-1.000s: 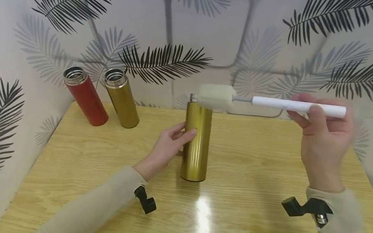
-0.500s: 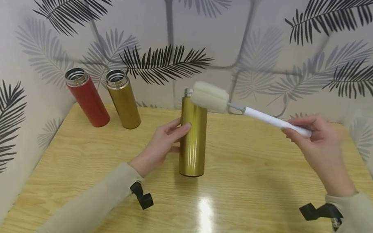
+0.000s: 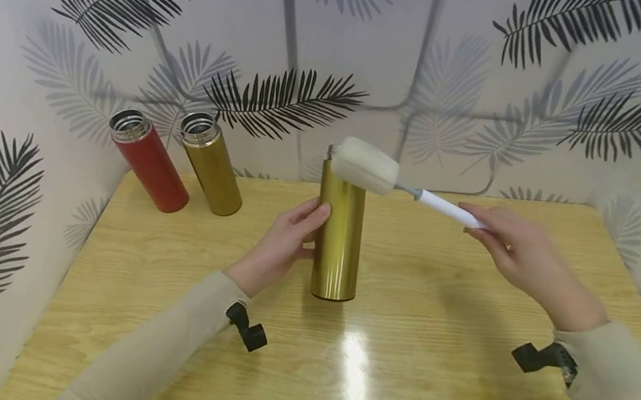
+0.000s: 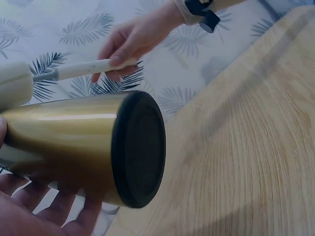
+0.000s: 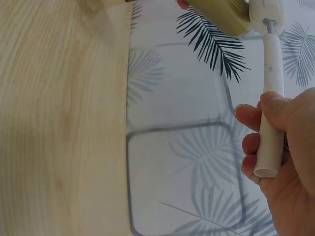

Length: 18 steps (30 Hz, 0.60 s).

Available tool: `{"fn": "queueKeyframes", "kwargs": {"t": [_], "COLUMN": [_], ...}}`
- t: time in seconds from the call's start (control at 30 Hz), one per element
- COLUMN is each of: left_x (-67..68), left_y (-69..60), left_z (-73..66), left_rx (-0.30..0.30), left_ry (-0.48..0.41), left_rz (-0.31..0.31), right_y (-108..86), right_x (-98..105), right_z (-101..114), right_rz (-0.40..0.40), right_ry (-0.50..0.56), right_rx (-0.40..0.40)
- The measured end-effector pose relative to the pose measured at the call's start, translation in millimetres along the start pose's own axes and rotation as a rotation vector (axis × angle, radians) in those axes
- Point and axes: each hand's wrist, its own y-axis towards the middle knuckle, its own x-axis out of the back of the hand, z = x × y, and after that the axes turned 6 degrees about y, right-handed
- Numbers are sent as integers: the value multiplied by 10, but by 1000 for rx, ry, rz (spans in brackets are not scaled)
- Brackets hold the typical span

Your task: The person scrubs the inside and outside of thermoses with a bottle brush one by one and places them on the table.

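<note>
My left hand (image 3: 287, 235) grips a tall gold thermos bottle (image 3: 340, 250) around its side, thumb across the front. In the left wrist view, the black base of this bottle (image 4: 140, 150) shows, raised off the table. A bottle brush (image 3: 446, 208) with a white handle and cream sponge head is pinched near its handle's end by my right hand (image 3: 532, 257). From the head view, the sponge (image 3: 366, 165) covers part of the bottle's top; whether the two touch I cannot tell. The right wrist view has the white handle (image 5: 272, 142) lying across the fingers.
A red bottle (image 3: 153, 169) and a shorter gold bottle (image 3: 214, 173) stand uncapped at the table's back left. Behind the wooden table (image 3: 424, 376) rises a leaf-patterned wall (image 3: 350, 33). Black wrist cameras (image 3: 246, 326) sit on both sleeves.
My right hand has come down, and the brush handle now slopes down to the right instead of lying level. The left hand and bottle have shifted only slightly.
</note>
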Motion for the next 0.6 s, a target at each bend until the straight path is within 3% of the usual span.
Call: {"fn": "queueKeyframes", "kwargs": {"t": [0.27,0.47,0.6], "left_x": [8,58,112], "left_y": [30,68,90], "left_z": [-51,-127,-150], "left_rx": [31,41,15], "left_ry": [-132,-186,-189], "left_rz": [20,-13,-39], "right_y": [-97,-222,-326], "right_x": [-181,-278,-333], "right_z": [-25,8,41], "right_rz": [27,92,132], "right_ry": [103,137,146], "right_rx": [39,53,57]}}
